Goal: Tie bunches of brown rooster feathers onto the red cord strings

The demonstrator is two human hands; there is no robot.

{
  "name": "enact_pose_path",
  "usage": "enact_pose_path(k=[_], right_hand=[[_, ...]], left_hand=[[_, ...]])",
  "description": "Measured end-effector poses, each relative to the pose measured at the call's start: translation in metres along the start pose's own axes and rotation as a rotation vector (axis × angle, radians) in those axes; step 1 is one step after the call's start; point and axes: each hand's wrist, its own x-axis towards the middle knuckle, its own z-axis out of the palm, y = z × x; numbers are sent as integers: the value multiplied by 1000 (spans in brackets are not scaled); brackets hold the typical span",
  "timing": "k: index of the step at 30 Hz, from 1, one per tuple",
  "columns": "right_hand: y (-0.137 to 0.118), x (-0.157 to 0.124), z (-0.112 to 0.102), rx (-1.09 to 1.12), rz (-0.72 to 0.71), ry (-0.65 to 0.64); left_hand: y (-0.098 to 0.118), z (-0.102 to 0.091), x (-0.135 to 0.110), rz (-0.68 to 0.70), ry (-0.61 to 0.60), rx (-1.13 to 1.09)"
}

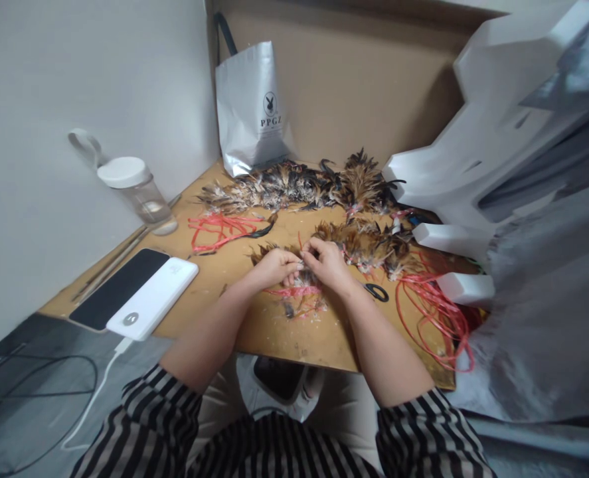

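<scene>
The fingers (295,264) of both hands are curled in and pinched narrow, tip against tip, on the upper end of a small feather bundle (301,302). The bundle lies flat near the middle of the table (284,342), a little in from its near edge, with pink string (294,291) across it. The left hand (273,267) and the right hand (330,263) touch each other above it, both forearms bare below striped sleeves.

Just right of the right hand lie black scissors (376,292) and a heap of brown feathers (371,244). Further right, by the right edge, lies a loose coil of red string (436,315). Another tangle of red string (219,229) lies left of the hands. A long row of feathers (284,186) runs along the far edge, with a silver bag (249,106) standing behind it.

At the near left corner a white power bank (155,297) lies beside a black phone (117,287). A clear bottle (137,189) stands at the left edge. White foam blocks (498,113) lean at the right.
</scene>
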Motion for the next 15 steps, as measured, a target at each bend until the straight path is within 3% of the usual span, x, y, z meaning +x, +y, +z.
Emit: enact_pose_path(k=[9,15], right_hand=[[-2,0,0,369,-1,-77],[9,-1,0,871,396,-197]], left_hand=[[3,-1,-6,-39,-89,71],[10,3,-11,107,-213,-19]])
